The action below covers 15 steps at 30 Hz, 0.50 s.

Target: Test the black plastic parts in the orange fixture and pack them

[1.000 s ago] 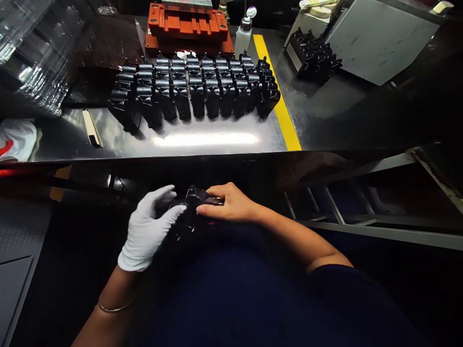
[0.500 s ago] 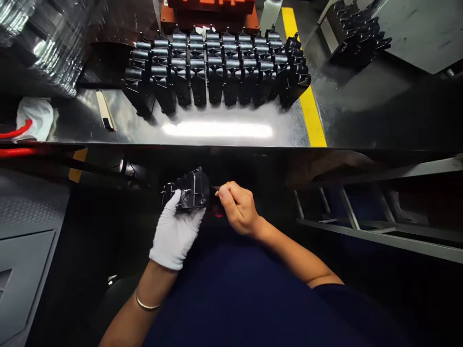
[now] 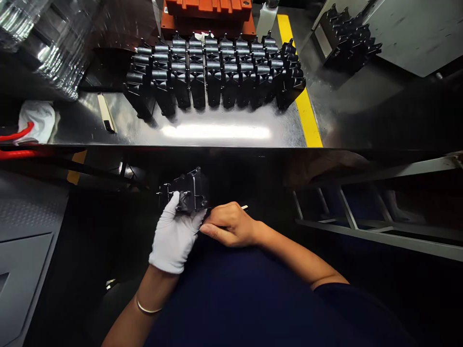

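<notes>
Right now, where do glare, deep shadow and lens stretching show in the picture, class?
Head view: white glare streaks the metal bench before the black parts, whose outer rows splay, likely wide-angle stretch; head view: the black housing in the grip of the left hand nearly merges with the surrounding shadow; head view: highlights streak the clear plastic.

Camera, one, head-worn; single view. Position: above the wearer's dark-clad torso (image 3: pixel 224 294), which fills the lower centre of the frame. Facing: forward and steeply down. Range: near to left hand (image 3: pixel 171 241) and right hand (image 3: pixel 231 225), both below mid-frame; farther from the desk (image 3: pixel 217 137), whose front edge crosses nearly level, above mid-height. Field: wide.
</notes>
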Motion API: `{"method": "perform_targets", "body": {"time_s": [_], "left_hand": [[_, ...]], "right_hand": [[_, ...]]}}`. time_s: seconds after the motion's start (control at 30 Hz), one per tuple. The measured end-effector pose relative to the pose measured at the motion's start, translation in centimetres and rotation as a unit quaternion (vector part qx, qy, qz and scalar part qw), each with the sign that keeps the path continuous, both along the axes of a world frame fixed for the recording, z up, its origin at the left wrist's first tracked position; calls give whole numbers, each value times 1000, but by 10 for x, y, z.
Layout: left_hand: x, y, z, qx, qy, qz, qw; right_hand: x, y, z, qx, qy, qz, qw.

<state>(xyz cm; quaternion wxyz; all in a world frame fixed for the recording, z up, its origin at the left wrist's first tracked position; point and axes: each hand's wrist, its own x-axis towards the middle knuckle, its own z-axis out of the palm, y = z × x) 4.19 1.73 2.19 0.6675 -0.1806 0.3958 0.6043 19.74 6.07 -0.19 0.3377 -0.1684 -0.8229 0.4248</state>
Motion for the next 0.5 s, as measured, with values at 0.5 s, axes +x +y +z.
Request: {"method": "perform_targets", "body": {"time_s": [0.5], "left_hand": [[17, -11, 10, -32, 42, -31, 998]], "right_hand": [[4, 14, -5, -257, 151, -237, 925]]}}
